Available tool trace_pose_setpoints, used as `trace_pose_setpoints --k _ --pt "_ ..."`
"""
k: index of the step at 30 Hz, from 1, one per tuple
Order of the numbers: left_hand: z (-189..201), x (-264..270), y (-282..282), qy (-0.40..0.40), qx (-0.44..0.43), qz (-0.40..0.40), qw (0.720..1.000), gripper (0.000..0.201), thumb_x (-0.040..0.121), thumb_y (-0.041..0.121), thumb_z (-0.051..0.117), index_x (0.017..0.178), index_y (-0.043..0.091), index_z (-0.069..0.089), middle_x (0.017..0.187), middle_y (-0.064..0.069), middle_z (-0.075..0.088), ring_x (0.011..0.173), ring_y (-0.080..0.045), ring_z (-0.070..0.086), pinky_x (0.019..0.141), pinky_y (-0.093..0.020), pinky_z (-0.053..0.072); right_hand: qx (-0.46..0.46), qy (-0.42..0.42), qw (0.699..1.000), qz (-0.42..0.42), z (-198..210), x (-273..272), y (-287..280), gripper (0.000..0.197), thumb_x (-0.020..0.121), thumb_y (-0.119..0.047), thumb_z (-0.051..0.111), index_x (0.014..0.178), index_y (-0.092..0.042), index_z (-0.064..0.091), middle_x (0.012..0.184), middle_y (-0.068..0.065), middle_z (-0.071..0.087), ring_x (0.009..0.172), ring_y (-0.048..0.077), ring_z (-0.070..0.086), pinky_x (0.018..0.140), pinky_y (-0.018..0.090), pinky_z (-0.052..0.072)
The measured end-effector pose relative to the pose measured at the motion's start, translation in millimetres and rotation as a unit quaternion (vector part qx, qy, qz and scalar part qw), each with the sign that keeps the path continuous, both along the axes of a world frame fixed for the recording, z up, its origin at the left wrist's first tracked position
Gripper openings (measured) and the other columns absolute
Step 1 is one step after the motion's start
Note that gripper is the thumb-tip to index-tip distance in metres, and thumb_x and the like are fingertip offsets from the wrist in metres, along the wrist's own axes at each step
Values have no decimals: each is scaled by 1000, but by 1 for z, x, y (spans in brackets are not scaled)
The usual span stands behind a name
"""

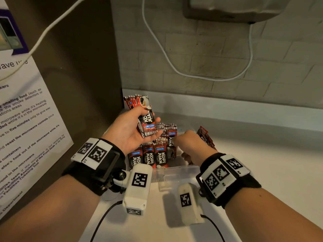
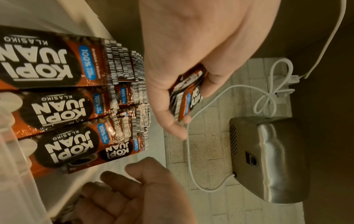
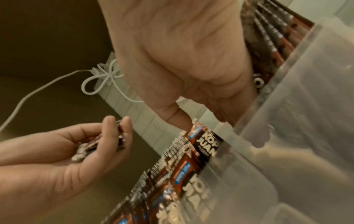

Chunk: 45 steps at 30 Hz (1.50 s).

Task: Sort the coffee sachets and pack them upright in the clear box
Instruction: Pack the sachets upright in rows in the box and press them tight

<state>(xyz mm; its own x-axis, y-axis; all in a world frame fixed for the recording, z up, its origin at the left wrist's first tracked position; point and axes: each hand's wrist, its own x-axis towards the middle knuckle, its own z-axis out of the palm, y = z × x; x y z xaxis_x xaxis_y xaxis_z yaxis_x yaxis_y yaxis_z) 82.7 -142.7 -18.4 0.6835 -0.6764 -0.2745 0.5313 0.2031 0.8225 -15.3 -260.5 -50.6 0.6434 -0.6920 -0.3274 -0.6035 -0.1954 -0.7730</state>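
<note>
Head view: left hand (image 1: 129,130), palm up above the clear box (image 1: 174,169), grips a fanned stack of red and black coffee sachets (image 1: 146,117), thumb and fingers curled round it. Right hand (image 1: 190,145) reaches down into the box beside rows of packed sachets (image 1: 152,154) standing upright; its fingers are hidden, so whether it holds anything cannot be told. More loose sachets (image 1: 205,137) lie on the pale surface (image 1: 262,163) just right of the box. A printed notice (image 1: 26,119) hangs on the left, and a white cable (image 1: 192,74) loops across the brick wall.

Left wrist view: left hand (image 2: 191,60) clasps the stack (image 2: 186,97). The upright sachets (image 2: 63,106) fill the frame's left side, with the right hand (image 2: 134,197) lower down, fingers loosely bent. A metal wall unit (image 2: 268,159) shows behind.

Right wrist view: right hand (image 3: 182,60) dips behind the box's clear wall (image 3: 287,121), thumb tip touching a packed sachet's top edge (image 3: 195,131). The left hand (image 3: 67,159) holds its stack (image 3: 90,145).
</note>
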Motion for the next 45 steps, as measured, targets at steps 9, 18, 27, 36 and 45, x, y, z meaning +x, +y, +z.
trace_pose_setpoints --k 9,18,27,36,45 --pt "-4 -8 -3 -51 39 -43 997 14 86 6 66 100 10 66 86 -13 75 73 -28 74 56 -44 60 -44 -297 951 -77 31 -5 7 18 82 -25 54 85 -9 61 81 6 64 71 24 60 63 35 49" --pt "-5 -11 -6 -46 15 -46 998 7 90 18 63 97 16 62 83 -4 72 74 -21 71 58 -52 59 10 -292 956 -13 31 -14 7 15 84 -2 65 84 -10 53 80 10 68 62 17 64 48 21 47" --pt "-2 0 -1 -88 42 -16 995 9 79 27 75 72 27 69 79 6 63 58 -6 49 53 -27 47 -66 -328 941 -55 43 -30 -16 10 78 2 65 77 -8 68 59 -1 57 49 5 47 46 14 39" --pt "-6 -21 -14 -75 36 -57 995 12 86 10 69 89 21 67 71 -2 65 56 -8 56 53 -26 49 31 -402 915 -2 42 -16 5 13 85 3 65 89 -9 62 61 -3 57 43 -3 50 44 11 39" --pt "-2 0 0 1 34 36 999 15 83 31 72 87 20 62 86 1 58 64 -10 49 50 -30 46 -56 -287 948 -129 6 2 -2 29 92 4 48 86 -19 64 82 8 68 70 22 67 72 45 59"
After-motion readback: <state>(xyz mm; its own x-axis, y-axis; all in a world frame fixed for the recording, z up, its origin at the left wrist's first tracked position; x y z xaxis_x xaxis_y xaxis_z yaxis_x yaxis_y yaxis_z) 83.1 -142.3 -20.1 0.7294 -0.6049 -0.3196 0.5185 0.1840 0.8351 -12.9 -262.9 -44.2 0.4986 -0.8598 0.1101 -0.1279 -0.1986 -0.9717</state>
